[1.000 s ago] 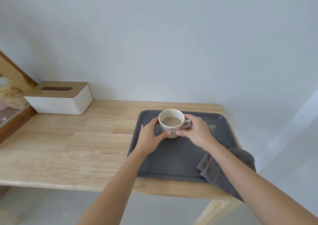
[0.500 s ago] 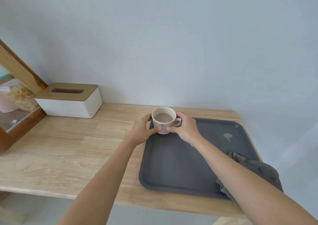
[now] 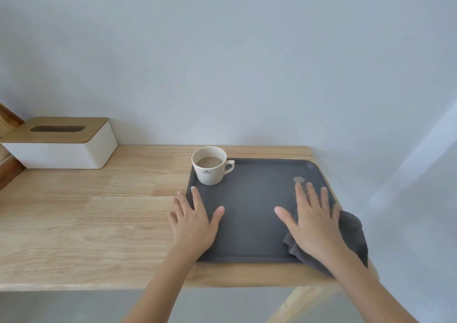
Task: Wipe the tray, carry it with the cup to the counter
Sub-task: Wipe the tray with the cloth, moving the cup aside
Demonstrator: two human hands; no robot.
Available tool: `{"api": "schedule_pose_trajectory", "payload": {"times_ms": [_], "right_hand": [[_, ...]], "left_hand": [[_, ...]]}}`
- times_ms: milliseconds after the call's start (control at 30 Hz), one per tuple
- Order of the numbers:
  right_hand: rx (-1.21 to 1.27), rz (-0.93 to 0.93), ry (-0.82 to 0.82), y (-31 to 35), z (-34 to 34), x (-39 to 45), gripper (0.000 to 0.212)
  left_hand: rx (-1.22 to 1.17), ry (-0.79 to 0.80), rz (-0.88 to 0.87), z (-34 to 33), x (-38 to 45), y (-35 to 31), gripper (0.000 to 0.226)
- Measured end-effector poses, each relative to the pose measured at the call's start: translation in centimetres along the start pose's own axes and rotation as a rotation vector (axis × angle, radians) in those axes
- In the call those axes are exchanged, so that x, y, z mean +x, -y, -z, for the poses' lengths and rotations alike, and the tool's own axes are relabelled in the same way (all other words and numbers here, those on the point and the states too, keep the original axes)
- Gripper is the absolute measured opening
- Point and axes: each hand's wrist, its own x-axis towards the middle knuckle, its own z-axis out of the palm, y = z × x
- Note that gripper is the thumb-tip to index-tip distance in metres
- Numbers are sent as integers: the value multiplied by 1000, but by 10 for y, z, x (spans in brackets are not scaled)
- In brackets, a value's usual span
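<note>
The wiping had not started when this was taken, as far as you could judge from the scene. The dark tray (image 3: 249,214) lay flat on the wooden table (image 3: 99,211), near its right end, and a pale spot (image 3: 298,179) showed on its surface toward the far right corner, so there was at least that to clean off. The cup (image 3: 209,165), filled with a light brown drink, stood upright in the tray's far left corner, its handle pointing right, and neither hand touched it.

Your left hand (image 3: 194,221) was spread flat with the fingers wide, lying across the tray's left edge, partly on the tray and partly on the table. Your right hand (image 3: 312,220) was also open and flat, fingers spread, over the right side of the tray; its fingertips (image 3: 299,186) lay just short of the spot. It held nothing. The grey cloth (image 3: 351,233) lay bunched at the tray's near right corner, partly under your right wrist and hanging over the table's edge.

What was left, then, seemed to be nearly everything: taking up the cloth, wiping the tray, and carrying tray and cup to the counter, which was not in view. A white tissue box (image 3: 61,144) sat at the far left, well apart.
</note>
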Motion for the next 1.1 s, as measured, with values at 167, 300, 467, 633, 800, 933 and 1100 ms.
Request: {"api": "schedule_pose_trajectory", "payload": {"times_ms": [167, 300, 467, 633, 800, 933, 1100], "right_hand": [[-159, -191, 120, -43, -19, -37, 87], [-155, -142, 64, -43, -34, -6, 81], [-150, -156, 18, -32, -41, 55, 83], [-138, -139, 19, -23, -37, 105, 75], [-144, 67, 56, -19, -37, 110, 62], [-145, 297, 89, -13, -41, 69, 61], [-183, 344, 94, -31, -39, 23, 69]], "left_hand": [[258, -142, -30, -18, -5, 1, 110], [280, -119, -53, -19, -3, 3, 110], [276, -124, -64, -18, -4, 5, 109], [270, -124, -61, -18, -3, 4, 107], [281, -132, -60, -20, -3, 3, 104], [286, -143, -45, -22, -2, 2, 101], [293, -177, -76, -22, -2, 3, 99]]}}
